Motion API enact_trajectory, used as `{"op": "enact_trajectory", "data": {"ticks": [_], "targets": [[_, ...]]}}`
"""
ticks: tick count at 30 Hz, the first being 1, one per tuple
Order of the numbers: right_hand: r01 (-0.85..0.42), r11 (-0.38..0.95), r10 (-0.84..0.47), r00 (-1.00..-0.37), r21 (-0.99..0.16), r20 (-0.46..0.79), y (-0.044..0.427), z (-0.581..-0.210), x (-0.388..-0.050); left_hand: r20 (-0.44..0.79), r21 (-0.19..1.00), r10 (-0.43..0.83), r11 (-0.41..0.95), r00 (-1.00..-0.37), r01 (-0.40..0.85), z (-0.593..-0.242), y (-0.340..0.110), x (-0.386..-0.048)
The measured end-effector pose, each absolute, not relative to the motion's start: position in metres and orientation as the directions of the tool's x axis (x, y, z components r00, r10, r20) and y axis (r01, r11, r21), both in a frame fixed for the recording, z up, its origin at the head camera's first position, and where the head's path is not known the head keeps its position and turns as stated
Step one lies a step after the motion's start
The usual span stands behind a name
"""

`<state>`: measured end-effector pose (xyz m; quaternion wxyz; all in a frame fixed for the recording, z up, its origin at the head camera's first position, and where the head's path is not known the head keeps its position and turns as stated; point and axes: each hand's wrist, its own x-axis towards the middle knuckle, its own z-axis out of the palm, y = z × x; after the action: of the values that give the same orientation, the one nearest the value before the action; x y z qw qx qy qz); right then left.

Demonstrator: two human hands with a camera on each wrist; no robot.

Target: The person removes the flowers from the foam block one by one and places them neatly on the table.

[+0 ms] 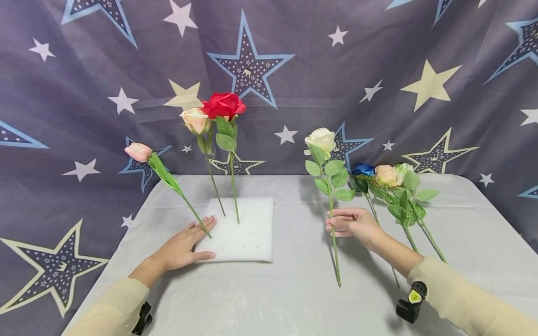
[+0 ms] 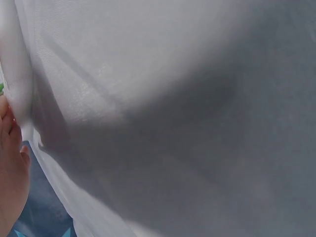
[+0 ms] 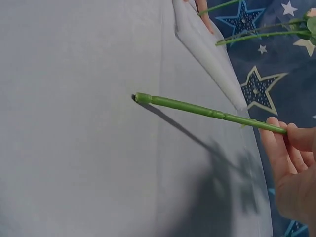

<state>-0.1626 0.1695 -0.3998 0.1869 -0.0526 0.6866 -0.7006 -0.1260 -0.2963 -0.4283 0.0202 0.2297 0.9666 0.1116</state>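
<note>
In the head view my right hand [image 1: 355, 225] pinches the stem of a white rose [image 1: 321, 141], held upright over the table. The right wrist view shows the cut end of its green stem [image 3: 182, 106] near the cloth, with thumb and fingers round it. My left hand [image 1: 180, 245] lies with fingers stretched out on the left side of a white foam block [image 1: 248, 238]. A pink tulip [image 1: 138, 152] leans left out of the foam beside those fingers. A peach rose [image 1: 195, 121] and a red rose [image 1: 223, 106] stand in the block farther back.
To the right, a blue rose [image 1: 363, 171], a pale peach rose [image 1: 386, 176] and a whitish-green flower [image 1: 404, 170] lie on the table, partly behind my right forearm. A grey cloth covers the table [image 1: 294, 298]; a star-patterned curtain [image 1: 290, 70] hangs behind it.
</note>
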Motion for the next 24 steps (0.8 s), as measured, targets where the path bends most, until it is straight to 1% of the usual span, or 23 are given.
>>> {"op": "enact_trajectory", "data": {"ticks": [6,13,24], "targets": [[0.209,0.027,-0.297,-0.932,-0.977,-0.208,0.184,-0.402,-0.164,0.015,0.224,0.448,0.870,-0.894,0.439,-0.430,-0.297,-0.126],[0.226,0.060,-0.269,-0.934,-0.972,-0.234,0.196,-0.405,-0.167,0.057,0.229,0.463,0.856,-0.884,0.463,-0.428,-0.296,-0.125],[0.306,0.114,-0.239,-0.915,-0.945,-0.325,0.203,-0.415,-0.171,0.061,0.224,0.466,0.856,-0.883,0.467,-0.429,-0.296,-0.125]]}}
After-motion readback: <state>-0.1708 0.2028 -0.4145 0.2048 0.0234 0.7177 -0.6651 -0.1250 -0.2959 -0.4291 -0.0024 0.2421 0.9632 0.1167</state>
